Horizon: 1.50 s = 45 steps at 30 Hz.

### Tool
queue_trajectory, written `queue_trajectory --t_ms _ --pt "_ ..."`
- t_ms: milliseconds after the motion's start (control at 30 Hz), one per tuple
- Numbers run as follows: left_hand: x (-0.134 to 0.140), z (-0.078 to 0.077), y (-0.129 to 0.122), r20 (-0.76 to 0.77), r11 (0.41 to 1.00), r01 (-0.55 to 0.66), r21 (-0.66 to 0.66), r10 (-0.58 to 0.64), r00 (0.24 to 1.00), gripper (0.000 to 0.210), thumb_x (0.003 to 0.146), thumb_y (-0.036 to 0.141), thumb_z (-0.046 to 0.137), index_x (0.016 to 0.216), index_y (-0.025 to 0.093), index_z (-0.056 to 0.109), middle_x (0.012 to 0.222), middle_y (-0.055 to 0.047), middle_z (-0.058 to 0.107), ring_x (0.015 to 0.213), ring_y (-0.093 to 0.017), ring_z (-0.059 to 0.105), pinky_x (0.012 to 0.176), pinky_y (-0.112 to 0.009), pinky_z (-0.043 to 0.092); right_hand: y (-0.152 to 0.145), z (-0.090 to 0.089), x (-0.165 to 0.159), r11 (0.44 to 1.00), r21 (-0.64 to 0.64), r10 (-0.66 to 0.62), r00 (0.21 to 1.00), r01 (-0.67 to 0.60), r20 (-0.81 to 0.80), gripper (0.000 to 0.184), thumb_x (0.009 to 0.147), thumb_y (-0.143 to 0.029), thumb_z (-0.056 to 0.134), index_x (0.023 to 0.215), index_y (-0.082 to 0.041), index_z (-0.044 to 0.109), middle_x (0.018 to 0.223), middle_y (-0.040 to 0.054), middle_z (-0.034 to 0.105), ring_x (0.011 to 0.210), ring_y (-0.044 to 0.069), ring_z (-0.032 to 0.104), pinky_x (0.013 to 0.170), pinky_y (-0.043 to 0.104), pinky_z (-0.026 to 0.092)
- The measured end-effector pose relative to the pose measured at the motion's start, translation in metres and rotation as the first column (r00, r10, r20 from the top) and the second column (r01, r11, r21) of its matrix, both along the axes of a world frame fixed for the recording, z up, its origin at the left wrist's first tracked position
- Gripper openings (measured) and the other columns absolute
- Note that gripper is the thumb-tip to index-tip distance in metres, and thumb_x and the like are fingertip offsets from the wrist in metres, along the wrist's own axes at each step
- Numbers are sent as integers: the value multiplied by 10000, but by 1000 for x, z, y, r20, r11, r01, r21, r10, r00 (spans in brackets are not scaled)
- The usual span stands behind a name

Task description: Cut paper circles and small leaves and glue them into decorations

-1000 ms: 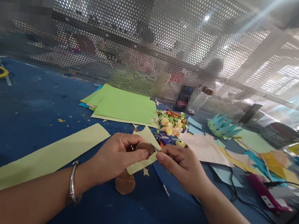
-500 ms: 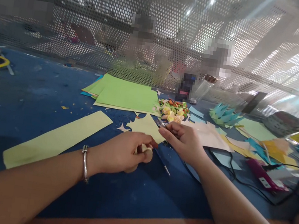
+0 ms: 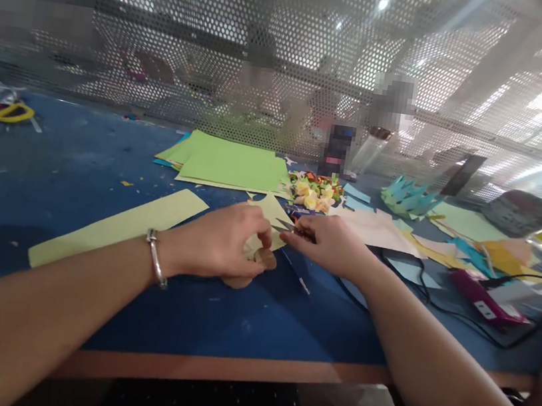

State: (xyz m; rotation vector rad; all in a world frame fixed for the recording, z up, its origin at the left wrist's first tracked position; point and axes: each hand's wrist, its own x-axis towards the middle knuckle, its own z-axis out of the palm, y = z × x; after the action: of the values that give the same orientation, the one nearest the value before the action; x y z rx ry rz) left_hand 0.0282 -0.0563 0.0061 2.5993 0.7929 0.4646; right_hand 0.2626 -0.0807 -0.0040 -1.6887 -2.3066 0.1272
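My left hand (image 3: 222,242), with a metal bangle (image 3: 156,258) on its wrist, pinches a pale yellow paper scrap (image 3: 268,219) and a small brown disc (image 3: 266,257) just above the blue table (image 3: 68,174). A second brown disc (image 3: 236,282) lies under that hand. My right hand (image 3: 330,245) grips small scissors (image 3: 292,231) whose blades point left at the scrap's edge. A thin stick (image 3: 295,276) lies on the table between the hands.
A long pale yellow strip (image 3: 121,226) lies left of my hands; green sheets (image 3: 230,165) are stacked behind. Folded paper pieces (image 3: 315,192), a teal paper crown (image 3: 410,199), a pink glue gun (image 3: 482,298) with black cable sit right. Scissors (image 3: 9,112) lie far left. A perforated metal screen (image 3: 270,62) borders the back.
Both hands dropped from chest height toward the table. The left hand now holds the yellow scrap with the disc, and the right hand brought the scissors to the scrap's edge.
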Motion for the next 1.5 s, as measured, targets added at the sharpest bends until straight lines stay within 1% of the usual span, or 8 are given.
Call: queue_trajectory --t_ms 200,367,500,700,933,1133,1367,1500 --pt "-25 24 16 -275 995 11 -104 -40 961 416 709 361 775 1100 232 713 1087 -60 660 998 -263 610 817 -300 430 -8 4 -5 996 -92 15 991 -3 130 405 916 -537 582 700 -195 578 639 24 606 574 147 477 549 297 244" --pt "-34 -2 53 -139 951 -308 35 310 941 521 787 529 674 1141 148 701 1090 -135 694 955 -283 642 806 -338 459 -10 6 -5 993 -120 9 991 7 132 429 915 -573 578 713 -194 595 690 47 648 580 157 498 542 300 256" --pt "-26 -26 74 -31 934 -356 -38 355 934 598 744 626 696 1079 132 713 1061 -148 711 944 -278 646 804 -340 474 -10 5 -5 992 -126 15 992 2 127 424 902 -568 602 707 -192 604 676 49 642 571 154 487 543 302 252" --pt "-3 -38 83 99 947 -319 -44 321 942 270 803 432 674 885 179 716 927 -84 742 879 -236 660 800 -322 481 -12 6 -8 988 -156 31 982 -2 185 445 930 -583 540 762 -184 642 714 48 668 617 159 548 549 282 270" --pt "-4 -50 90 260 924 -372 -84 381 887 626 783 342 716 1350 148 531 1112 -119 734 981 -265 659 907 -407 490 -12 6 -11 983 -184 48 966 -1 252 454 936 -587 528 788 -182 670 766 65 699 669 180 606 558 279 284" --pt "-3 -42 83 348 933 -332 -137 359 866 395 791 212 651 1182 162 627 802 -10 679 747 -172 665 710 -285 522 -14 6 -11 979 -201 62 962 -7 266 445 936 -565 530 754 -180 658 734 58 683 640 172 598 541 277 283" --pt "-51 -18 98 459 766 -639 -66 592 662 348 823 182 568 1170 201 593 927 -36 641 710 -172 649 671 -299 504 -14 8 -7 981 -192 66 964 -16 259 433 931 -567 525 774 -186 657 790 59 697 676 178 606 560 273 304" --pt "-86 -3 102 356 635 -768 87 700 619 389 738 127 642 1124 177 628 887 -64 637 932 -287 635 908 -451 486 -12 8 -4 987 -160 30 962 14 270 428 936 -563 521 777 -189 653 792 62 700 678 185 604 556 278 302"
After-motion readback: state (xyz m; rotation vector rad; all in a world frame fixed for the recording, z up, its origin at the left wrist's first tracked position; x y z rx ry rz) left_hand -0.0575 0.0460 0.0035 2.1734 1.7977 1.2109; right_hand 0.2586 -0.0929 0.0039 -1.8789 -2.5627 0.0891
